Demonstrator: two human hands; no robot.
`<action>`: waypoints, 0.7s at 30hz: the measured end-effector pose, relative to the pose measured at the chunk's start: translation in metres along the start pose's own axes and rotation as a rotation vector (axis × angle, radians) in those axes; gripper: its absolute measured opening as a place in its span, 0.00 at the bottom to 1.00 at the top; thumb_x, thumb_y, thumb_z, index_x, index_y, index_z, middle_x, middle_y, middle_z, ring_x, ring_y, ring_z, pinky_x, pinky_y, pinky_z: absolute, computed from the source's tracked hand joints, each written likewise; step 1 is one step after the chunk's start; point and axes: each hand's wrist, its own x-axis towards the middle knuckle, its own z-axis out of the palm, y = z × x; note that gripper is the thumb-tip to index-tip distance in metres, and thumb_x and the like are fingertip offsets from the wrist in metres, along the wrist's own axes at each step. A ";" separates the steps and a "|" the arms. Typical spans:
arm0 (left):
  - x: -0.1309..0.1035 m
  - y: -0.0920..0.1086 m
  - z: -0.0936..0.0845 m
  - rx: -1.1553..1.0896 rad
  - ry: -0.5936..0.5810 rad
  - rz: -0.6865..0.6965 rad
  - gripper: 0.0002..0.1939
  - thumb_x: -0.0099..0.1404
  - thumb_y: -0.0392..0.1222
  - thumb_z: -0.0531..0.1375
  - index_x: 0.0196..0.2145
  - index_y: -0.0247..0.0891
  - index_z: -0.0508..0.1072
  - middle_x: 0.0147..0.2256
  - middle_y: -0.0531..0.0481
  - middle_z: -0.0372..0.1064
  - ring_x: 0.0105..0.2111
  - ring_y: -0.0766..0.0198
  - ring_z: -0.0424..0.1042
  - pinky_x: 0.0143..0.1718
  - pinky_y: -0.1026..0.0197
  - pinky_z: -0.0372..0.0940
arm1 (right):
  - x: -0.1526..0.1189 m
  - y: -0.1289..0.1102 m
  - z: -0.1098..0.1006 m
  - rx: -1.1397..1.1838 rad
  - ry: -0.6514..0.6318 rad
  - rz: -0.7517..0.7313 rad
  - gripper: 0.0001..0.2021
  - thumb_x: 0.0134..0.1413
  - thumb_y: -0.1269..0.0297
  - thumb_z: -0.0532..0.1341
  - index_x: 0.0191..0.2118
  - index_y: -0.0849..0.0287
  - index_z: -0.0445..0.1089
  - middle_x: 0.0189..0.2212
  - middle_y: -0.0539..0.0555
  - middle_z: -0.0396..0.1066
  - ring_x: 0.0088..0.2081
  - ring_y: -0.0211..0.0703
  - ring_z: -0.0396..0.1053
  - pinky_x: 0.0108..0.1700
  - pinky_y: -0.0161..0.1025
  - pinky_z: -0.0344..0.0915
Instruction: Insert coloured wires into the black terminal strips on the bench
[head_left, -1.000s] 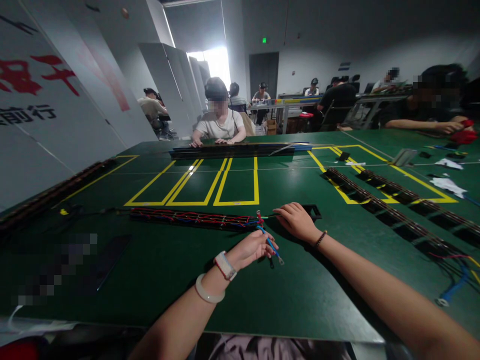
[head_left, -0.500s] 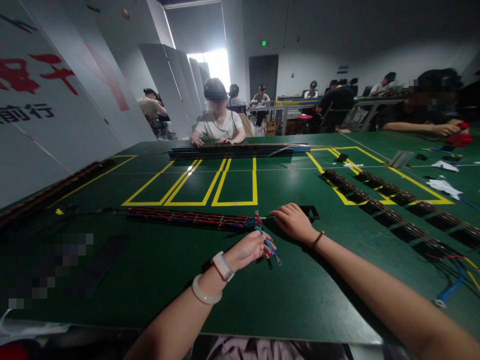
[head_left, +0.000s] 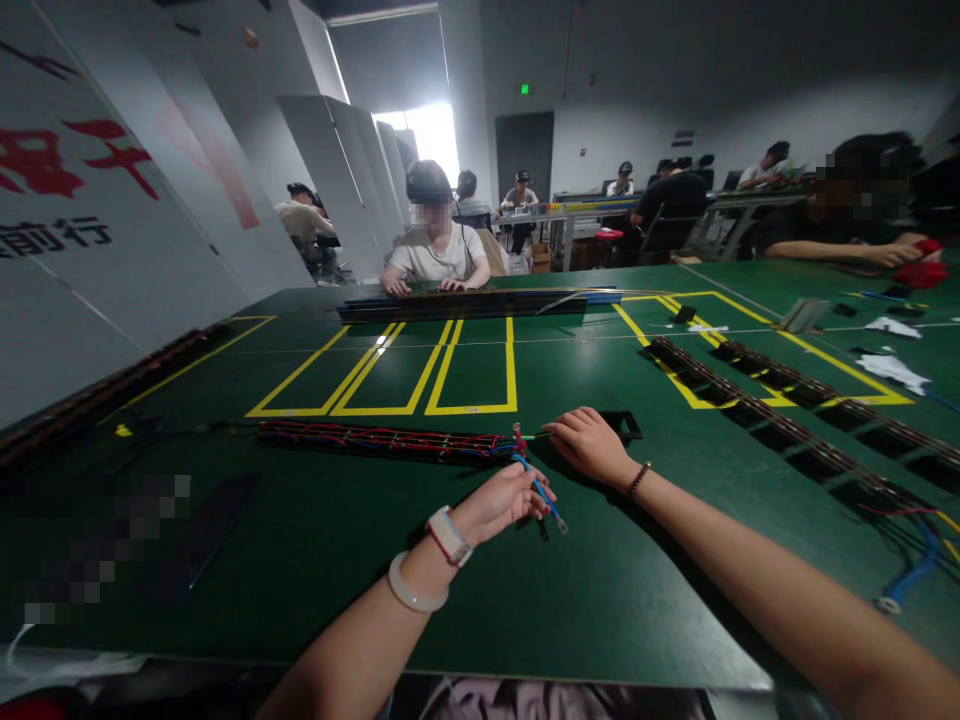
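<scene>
A long black wiring assembly (head_left: 390,440) with red and blue wires lies across the green table. From its right end comes a blue cable (head_left: 541,487) with a ring terminal at its tip. My left hand (head_left: 506,503), palm turned up, has its fingers closed around this cable. Beside the assembly's right end, my right hand (head_left: 581,440) lies palm down, its fingertips on a thin green wire (head_left: 532,436). A black rectangular frame (head_left: 630,425) sits just behind my right hand and is partly covered by it.
Two long black assemblies (head_left: 772,428) lie on the right, one with a blue cable (head_left: 911,575). Another assembly (head_left: 112,390) runs along the left edge. A dark flat object (head_left: 217,530) lies at left. Across the table a person (head_left: 439,240) sits behind dark rails (head_left: 465,308).
The view has shifted very slightly. Both hands keep nearly the same places and holds.
</scene>
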 end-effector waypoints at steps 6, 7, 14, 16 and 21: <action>0.000 0.001 0.002 -0.006 0.025 -0.006 0.06 0.66 0.38 0.50 0.34 0.32 0.62 0.29 0.44 0.69 0.24 0.70 0.69 0.27 0.67 0.61 | -0.001 0.000 0.002 0.007 0.007 -0.003 0.11 0.61 0.66 0.51 0.44 0.58 0.68 0.34 0.55 0.68 0.37 0.44 0.61 0.44 0.41 0.53; 0.000 0.001 0.002 -0.007 0.029 -0.006 0.06 0.66 0.38 0.50 0.34 0.32 0.62 0.29 0.44 0.69 0.24 0.70 0.69 0.27 0.67 0.61 | -0.002 -0.001 0.002 0.007 0.007 -0.003 0.11 0.61 0.66 0.51 0.44 0.58 0.68 0.34 0.55 0.68 0.38 0.44 0.61 0.44 0.41 0.53; 0.001 -0.001 0.000 -0.001 0.046 0.014 0.06 0.65 0.39 0.53 0.35 0.33 0.61 0.29 0.45 0.70 0.23 0.70 0.69 0.26 0.68 0.60 | -0.001 0.000 0.001 0.025 0.026 0.009 0.11 0.60 0.66 0.52 0.44 0.58 0.68 0.35 0.56 0.68 0.38 0.44 0.62 0.45 0.43 0.54; 0.002 -0.001 -0.003 0.035 0.043 0.015 0.08 0.64 0.42 0.54 0.34 0.34 0.60 0.27 0.46 0.69 0.21 0.71 0.68 0.24 0.69 0.59 | 0.001 -0.002 -0.001 0.064 0.045 0.025 0.11 0.60 0.67 0.52 0.46 0.58 0.67 0.36 0.56 0.68 0.39 0.45 0.62 0.45 0.43 0.54; 0.000 0.008 -0.009 0.442 0.101 -0.001 0.13 0.64 0.49 0.51 0.33 0.35 0.62 0.19 0.54 0.65 0.11 0.75 0.55 0.14 0.70 0.47 | 0.011 -0.010 -0.009 0.202 0.081 0.035 0.13 0.60 0.67 0.51 0.49 0.59 0.64 0.40 0.57 0.68 0.41 0.45 0.62 0.45 0.43 0.56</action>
